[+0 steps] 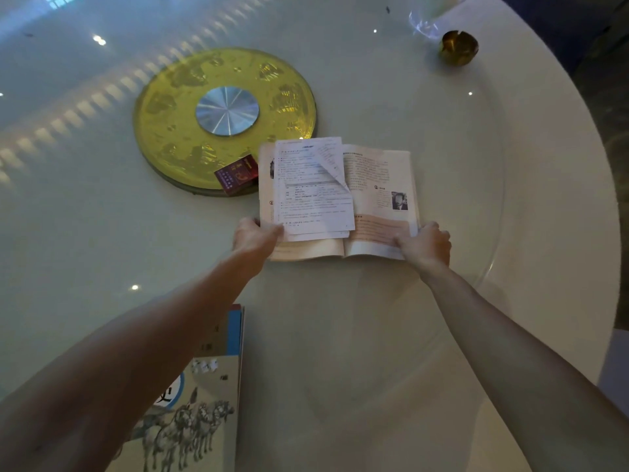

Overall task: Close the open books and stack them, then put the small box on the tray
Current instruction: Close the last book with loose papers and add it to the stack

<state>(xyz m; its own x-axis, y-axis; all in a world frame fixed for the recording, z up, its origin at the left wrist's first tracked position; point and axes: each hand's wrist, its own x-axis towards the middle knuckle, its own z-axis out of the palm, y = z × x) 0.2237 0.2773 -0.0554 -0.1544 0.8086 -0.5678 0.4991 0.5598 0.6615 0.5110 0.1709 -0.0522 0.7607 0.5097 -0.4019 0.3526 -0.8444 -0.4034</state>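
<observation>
An open book (377, 199) lies flat in the middle of the table, with loose printed sheets (313, 189) resting on its left page. My left hand (255, 235) grips the book's near left corner together with the sheets. My right hand (425, 245) holds the near right corner. A small red box (236, 174) sits on the near edge of the round yellow tray (170, 131), just left of the book. A closed book (200, 403) with horses on its cover lies near me at lower left, partly hidden by my left forearm.
The tray has a silver disc (227, 110) at its centre. A small brass bowl (457, 47) and a clear plastic item (425, 18) stand at the far right. The glass-topped round table (374, 335) curves away on the right.
</observation>
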